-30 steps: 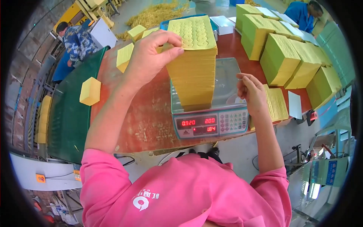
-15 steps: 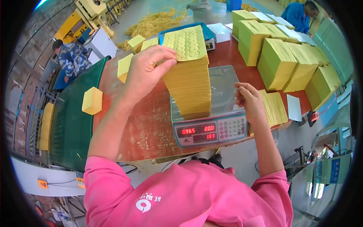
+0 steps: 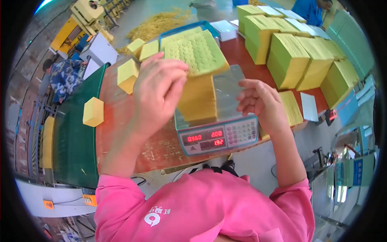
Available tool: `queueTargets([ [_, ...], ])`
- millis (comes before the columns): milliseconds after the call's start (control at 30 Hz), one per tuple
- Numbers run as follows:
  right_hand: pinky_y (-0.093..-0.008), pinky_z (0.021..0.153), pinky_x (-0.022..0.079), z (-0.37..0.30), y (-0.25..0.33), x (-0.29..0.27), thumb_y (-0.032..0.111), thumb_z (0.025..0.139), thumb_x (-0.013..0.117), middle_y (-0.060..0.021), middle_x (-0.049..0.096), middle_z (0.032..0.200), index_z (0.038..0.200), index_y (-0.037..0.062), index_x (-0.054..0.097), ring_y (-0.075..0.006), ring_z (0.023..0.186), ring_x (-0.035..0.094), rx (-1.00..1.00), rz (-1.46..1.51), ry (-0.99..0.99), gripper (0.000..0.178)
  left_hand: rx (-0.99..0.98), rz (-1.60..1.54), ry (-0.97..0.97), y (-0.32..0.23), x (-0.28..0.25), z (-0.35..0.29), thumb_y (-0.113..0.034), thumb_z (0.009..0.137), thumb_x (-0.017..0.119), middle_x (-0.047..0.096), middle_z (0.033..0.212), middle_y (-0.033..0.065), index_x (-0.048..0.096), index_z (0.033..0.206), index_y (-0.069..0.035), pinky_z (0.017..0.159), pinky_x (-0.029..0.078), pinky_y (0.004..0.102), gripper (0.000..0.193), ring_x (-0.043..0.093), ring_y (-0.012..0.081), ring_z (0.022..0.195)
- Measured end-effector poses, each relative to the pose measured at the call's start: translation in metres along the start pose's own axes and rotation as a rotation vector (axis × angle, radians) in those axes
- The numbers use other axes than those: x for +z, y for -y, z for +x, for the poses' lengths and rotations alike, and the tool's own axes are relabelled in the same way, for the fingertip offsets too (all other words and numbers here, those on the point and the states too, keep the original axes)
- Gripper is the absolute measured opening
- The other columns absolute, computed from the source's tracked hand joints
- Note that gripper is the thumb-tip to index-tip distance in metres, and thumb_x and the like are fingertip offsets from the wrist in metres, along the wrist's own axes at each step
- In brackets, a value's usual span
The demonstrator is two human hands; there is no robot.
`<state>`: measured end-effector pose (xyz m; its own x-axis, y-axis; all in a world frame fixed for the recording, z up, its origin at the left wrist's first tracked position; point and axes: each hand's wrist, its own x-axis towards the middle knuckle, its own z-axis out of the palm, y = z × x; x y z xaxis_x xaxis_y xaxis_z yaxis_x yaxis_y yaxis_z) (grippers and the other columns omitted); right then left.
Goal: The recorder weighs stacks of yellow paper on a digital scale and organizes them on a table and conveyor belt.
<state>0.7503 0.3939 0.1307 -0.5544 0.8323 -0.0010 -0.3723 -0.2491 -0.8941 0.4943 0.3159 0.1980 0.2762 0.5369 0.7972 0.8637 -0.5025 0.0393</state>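
A tall stack of yellow paper sheets (image 3: 197, 99) stands on a digital counting scale (image 3: 238, 137) with lit red digits. Over the stack lies a yellow sheet embossed with rows of round marks (image 3: 197, 52), jutting past the stack's right side. My left hand (image 3: 159, 86) has its bent fingers and thumb at this sheet's near left edge and appears to grip it, though the contact is partly hidden. To the right, above the scale's pan, my right hand (image 3: 262, 103) hovers with loosely curled fingers apart, holding nothing.
Tall yellow stacks (image 3: 288, 60) fill the far right of the red table (image 3: 161, 149). Beside my right hand lie a low yellow pile (image 3: 290, 107) and a white card (image 3: 309, 106). Small yellow blocks (image 3: 93, 112) sit at left. Two people work farther off.
The embossed sheet has shifted to the right over the stack. My left hand went from a corner pinch to a lower, more bent hold. My right hand's fingers have loosened, and the scale's reading changed.
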Motion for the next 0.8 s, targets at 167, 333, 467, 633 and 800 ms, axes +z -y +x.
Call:
queueTargets([
  [167,-0.0228,0.055,0.037,-0.008,0.037,-0.005,0.028,0.094,0.057,0.0007,0.061,0.088,0.121,0.0004,0.06,-0.0052,0.063,0.049,-0.071,-0.103,-0.039,0.038,0.215,0.024,0.068,-0.071,0.033,-0.008,-0.006,0.083,0.065,0.066,0.101,0.0074,0.063,0.09,-0.004,0.099,0.044,0.0491,0.008,0.066,0.0225,0.095],
  [333,-0.0235,0.076,0.046,0.005,0.046,-0.078,0.013,0.088,0.057,-0.005,0.064,0.1,0.123,-0.0034,0.057,-0.0097,0.087,0.059,-0.105,-0.246,-0.153,0.039,0.187,-0.065,0.137,-0.079,0.065,-0.013,-0.036,0.093,0.062,0.059,0.126,0.0149,0.056,0.122,-0.003,0.104,0.04,0.0497,0.044,0.056,0.0295,0.118],
  [467,-0.0286,0.089,0.047,-0.007,0.017,-0.178,0.007,0.087,0.054,-0.011,0.064,0.111,0.126,-0.005,0.055,-0.0168,0.102,0.06,0.069,-0.351,-0.293,0.041,-0.035,-0.178,-0.046,-0.056,0.048,-0.031,-0.029,0.097,0.052,0.051,0.135,0.0211,0.049,0.13,0.001,0.107,0.038,0.0479,0.044,0.05,0.0323,0.126],
  [633,-0.0303,0.092,0.046,-0.001,-0.016,-0.196,0.004,0.085,0.053,-0.0121,0.063,0.113,0.127,-0.0064,0.054,-0.0182,0.105,0.059,0.249,-0.343,-0.304,0.043,-0.329,-0.189,-0.236,-0.037,0.021,-0.056,-0.013,0.098,0.046,0.048,0.136,0.025,0.046,0.131,0.006,0.107,0.039,0.0453,0.038,0.05,0.0347,0.126],
  [800,-0.0286,0.09,0.045,-0.003,-0.025,-0.197,0.003,0.085,0.052,-0.011,0.064,0.111,0.126,-0.0074,0.055,-0.0163,0.101,0.06,0.23,-0.606,-0.216,0.042,-0.49,-0.242,-0.379,-0.035,0.012,-0.065,-0.009,0.097,0.048,0.052,0.135,0.0234,0.049,0.128,0.007,0.102,0.042,0.0401,0.036,0.053,0.0288,0.124],
])
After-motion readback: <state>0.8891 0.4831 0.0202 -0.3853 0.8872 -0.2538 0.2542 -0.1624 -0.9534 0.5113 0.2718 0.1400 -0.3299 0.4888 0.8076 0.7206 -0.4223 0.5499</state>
